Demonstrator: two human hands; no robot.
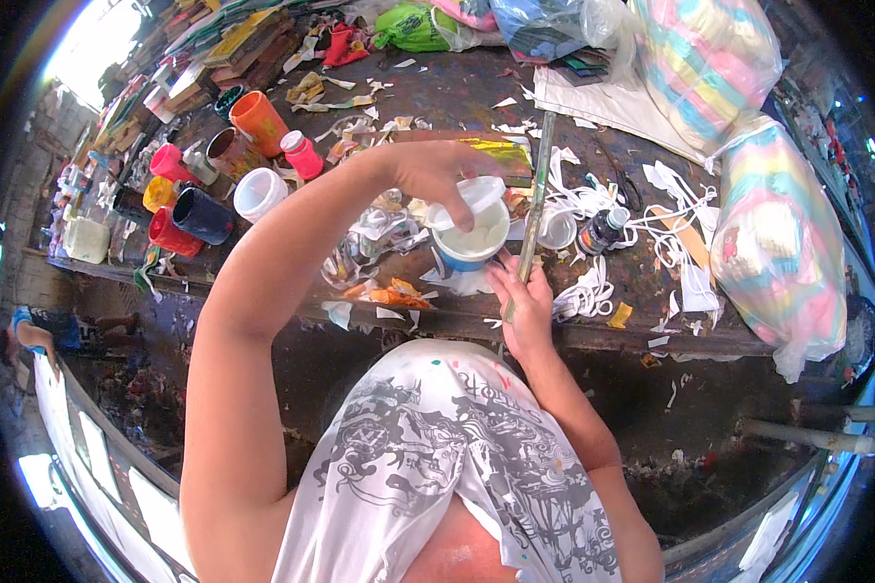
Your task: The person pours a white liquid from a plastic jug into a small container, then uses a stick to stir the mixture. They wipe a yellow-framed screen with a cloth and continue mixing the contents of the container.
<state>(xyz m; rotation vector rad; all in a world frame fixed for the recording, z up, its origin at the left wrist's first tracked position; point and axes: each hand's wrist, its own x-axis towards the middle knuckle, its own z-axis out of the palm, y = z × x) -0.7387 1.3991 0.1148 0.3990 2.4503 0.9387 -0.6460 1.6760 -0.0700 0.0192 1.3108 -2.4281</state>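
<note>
A round tub [469, 255] with a blue band and pale contents stands near the table's front edge. Above its rim a translucent lid [483, 192] is tilted up. My left hand [439, 177] reaches over from the far left side, its fingers closed at the lid's edge. Low on the right, my right hand [527, 303] grips a long, narrow greenish stick [538, 199] that points away from me past the tub. Some of its fingers are against the tub's lower right side. How firmly they touch it is hard to see.
Paint-stained cups, including an orange cup [259, 119] and a white cup [260, 194], crowd the left. A dark bottle [605, 230], a clear cup [556, 228] and white cords [588, 291] lie right of the stick. Striped plastic-wrapped bundles [780, 243] fill the right edge. Scraps litter the table.
</note>
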